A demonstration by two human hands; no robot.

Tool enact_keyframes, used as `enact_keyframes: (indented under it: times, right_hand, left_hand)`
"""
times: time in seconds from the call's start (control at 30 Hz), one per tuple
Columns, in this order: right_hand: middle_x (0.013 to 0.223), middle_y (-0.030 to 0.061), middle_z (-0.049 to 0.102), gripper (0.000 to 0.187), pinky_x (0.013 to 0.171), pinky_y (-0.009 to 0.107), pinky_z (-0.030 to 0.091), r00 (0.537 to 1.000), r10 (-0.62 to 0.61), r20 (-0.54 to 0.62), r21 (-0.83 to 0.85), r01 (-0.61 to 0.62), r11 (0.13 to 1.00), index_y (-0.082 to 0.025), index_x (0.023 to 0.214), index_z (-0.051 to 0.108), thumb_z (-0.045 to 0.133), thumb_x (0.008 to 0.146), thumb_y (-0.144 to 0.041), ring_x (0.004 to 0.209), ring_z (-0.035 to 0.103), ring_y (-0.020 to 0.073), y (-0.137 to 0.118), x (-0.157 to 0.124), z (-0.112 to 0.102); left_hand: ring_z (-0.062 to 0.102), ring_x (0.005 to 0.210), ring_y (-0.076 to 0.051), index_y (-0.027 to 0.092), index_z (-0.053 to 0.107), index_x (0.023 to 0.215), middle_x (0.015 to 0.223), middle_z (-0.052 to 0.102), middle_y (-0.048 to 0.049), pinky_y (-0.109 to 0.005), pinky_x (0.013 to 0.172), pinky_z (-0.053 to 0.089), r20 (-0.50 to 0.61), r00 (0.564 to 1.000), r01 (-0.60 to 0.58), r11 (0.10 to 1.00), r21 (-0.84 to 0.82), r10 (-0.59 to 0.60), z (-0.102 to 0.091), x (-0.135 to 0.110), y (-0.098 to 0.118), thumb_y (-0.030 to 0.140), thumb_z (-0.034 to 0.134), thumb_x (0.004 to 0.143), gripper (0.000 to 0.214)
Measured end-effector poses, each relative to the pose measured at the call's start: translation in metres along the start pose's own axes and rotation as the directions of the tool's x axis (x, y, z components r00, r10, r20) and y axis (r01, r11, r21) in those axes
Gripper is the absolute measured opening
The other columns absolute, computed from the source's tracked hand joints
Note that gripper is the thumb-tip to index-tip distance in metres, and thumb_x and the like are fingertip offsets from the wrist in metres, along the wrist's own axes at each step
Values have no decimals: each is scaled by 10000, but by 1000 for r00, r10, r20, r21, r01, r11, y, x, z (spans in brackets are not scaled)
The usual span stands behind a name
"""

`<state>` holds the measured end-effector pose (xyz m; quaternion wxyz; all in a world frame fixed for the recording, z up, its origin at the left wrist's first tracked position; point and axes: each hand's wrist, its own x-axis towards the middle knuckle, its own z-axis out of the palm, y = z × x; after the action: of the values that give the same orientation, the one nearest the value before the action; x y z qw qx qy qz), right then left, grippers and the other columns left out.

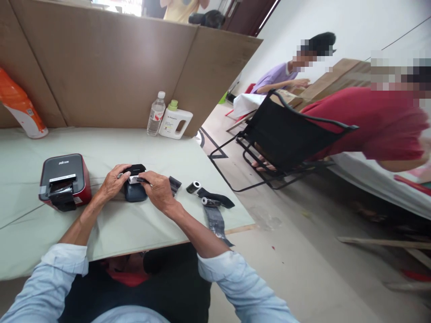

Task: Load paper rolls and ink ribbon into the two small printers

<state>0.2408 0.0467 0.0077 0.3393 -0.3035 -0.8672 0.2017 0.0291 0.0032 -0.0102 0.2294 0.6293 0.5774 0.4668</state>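
Both my hands meet over a small dark blue-black device [135,192] with its lid up, near the table's front right part. My left hand [112,183] curls around the device's left side, fingers bent against it. My right hand [158,190] pinches a small white roll [134,179] sitting at the device's top opening. Right of the hands lie a loose black ribbon roll [193,186] and a black ribbon strip [215,211] trailing over the table edge.
A red and grey label printer [64,180] stands to the left. A water bottle [156,114], a white jug [175,124] and an orange bottle [20,107] stand by the cardboard wall. A black folding chair [286,134] and two other people are at the right.
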Motion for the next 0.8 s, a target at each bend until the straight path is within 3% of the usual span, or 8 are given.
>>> enact_keyframes:
  times: [0.3,0.5,0.63,0.8]
  right_hand:
    - [1127,90,777,221,901,313,551,992,-47,117,-213,71,974,-216,1049,751,631,928,-76,1052,723,225,3,2,3]
    - [1059,105,765,216,807,285,502,978,-45,204,-368,119,922,-177,989,739,575,966,-39,970,700,211,-9,5,-5]
    - [1019,118,761,266,764,285,466,957,-43,286,-457,176,872,-151,973,741,505,1020,-38,942,689,210,-22,11,-11]
    - [962,118,749,262,742,293,441,915,-24,402,-452,221,864,-145,986,748,503,1048,-77,902,669,208,-27,20,-10]
  left_hand:
    - [642,1295,-261,195,704,1308,1369,700,-110,-445,1185,476,-6,1000,-3,1000,21,3,1,1,0,448,537,987,442]
    - [644,1291,-259,204,711,1299,1361,708,-100,-443,1184,480,-9,1000,7,1000,25,-7,1,1,0,454,548,982,435]
    - [648,1291,-256,187,711,1298,1367,708,-105,-437,1189,475,-12,1000,22,999,38,-21,0,2,3,447,541,977,447]
    - [648,1303,-262,176,718,1287,1367,714,-108,-432,1192,474,-24,999,39,998,45,-38,1,4,5,436,542,965,450]
